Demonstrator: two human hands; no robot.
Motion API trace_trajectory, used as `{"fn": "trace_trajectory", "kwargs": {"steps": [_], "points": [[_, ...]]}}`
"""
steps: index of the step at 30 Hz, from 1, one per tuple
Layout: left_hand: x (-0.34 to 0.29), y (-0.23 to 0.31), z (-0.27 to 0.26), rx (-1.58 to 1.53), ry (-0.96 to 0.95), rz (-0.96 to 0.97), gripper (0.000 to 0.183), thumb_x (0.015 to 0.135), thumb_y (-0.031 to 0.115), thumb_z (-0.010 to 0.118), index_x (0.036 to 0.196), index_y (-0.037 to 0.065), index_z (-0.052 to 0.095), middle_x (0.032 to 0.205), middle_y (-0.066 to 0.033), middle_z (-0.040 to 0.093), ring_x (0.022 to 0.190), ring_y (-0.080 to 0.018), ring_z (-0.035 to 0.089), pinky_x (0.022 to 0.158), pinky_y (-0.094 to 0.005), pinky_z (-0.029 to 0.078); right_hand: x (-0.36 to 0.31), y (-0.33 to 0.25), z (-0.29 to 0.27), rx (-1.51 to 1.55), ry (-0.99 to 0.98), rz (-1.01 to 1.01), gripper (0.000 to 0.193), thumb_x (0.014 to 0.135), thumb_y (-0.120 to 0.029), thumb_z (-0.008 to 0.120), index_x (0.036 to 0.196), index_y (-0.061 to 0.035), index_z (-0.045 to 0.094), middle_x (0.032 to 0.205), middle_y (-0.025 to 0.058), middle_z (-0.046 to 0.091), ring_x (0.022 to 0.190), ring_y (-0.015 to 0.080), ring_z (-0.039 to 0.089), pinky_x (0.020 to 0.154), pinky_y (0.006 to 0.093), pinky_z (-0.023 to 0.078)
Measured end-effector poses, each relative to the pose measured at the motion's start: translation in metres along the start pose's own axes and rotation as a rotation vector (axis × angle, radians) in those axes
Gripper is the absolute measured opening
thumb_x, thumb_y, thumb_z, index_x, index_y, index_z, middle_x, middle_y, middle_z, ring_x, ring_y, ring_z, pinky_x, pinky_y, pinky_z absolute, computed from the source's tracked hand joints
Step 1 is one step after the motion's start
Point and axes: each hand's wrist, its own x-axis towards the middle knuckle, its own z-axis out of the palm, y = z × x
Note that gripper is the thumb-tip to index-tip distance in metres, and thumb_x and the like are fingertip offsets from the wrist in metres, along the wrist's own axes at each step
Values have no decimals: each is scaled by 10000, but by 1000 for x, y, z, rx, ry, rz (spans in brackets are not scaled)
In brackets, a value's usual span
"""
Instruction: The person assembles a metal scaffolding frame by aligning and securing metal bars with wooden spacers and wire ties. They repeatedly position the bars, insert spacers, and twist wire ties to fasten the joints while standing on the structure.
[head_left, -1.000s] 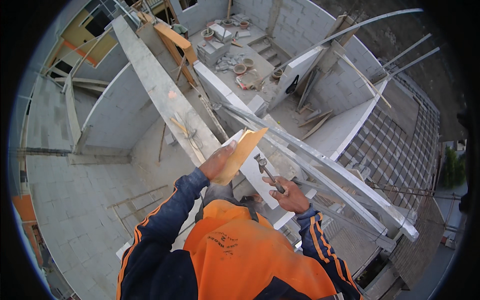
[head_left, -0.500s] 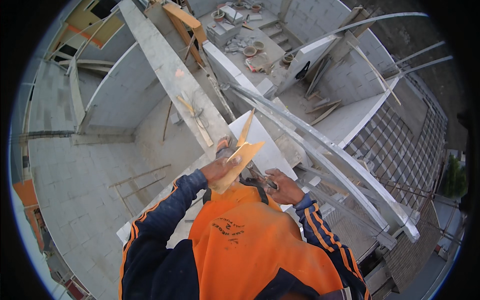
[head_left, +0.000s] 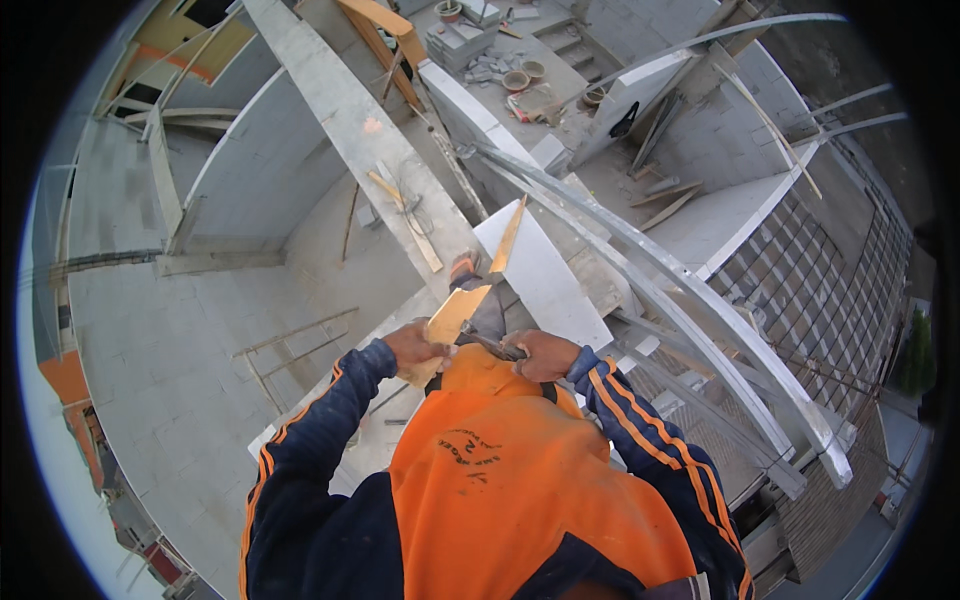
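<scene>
My left hand [head_left: 415, 347] grips the near end of a short yellow wooden board [head_left: 470, 295], which points away from me over the top of a white block wall [head_left: 540, 275]. My right hand [head_left: 542, 354] is closed around a dark metal tool [head_left: 490, 345] whose tip touches the board close to my left hand. Both hands sit close together just above my orange vest, over the wall top. The tool's far end is partly hidden by the board.
A long concrete beam [head_left: 350, 130] runs diagonally away, with loose wooden strips [head_left: 405, 215] lying on it. Curved metal rails [head_left: 680, 290] sweep to the right. Far below lie a concrete floor [head_left: 170, 340], stacked blocks [head_left: 465, 40] and buckets [head_left: 520, 80].
Both hands have drawn in toward my chest and closer together. The board has swung from flat across to pointing away, and the tool now meets it.
</scene>
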Motion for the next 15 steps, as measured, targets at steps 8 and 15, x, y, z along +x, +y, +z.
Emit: {"fn": "trace_trajectory", "kwargs": {"steps": [8,15], "points": [[-12,-36,-11,-129,23,-175,366,879,217,735,1097,12,526,860,-80,643,761,-176,675,679,-319,575,73,30,24,-51,-263,54,825,836,-116,571,1546,-33,159,1427,260,453,1210,332,532,1006,358,422],[4,-70,-18,-472,-2,-118,360,884,146,729,1141,-6,527,989,-155,682,837,-223,696,735,-356,596,104,48,35,-162,-277,23,827,849,-155,540,1552,-42,120,1543,261,288,1429,350,308,1164,364,260]]}}
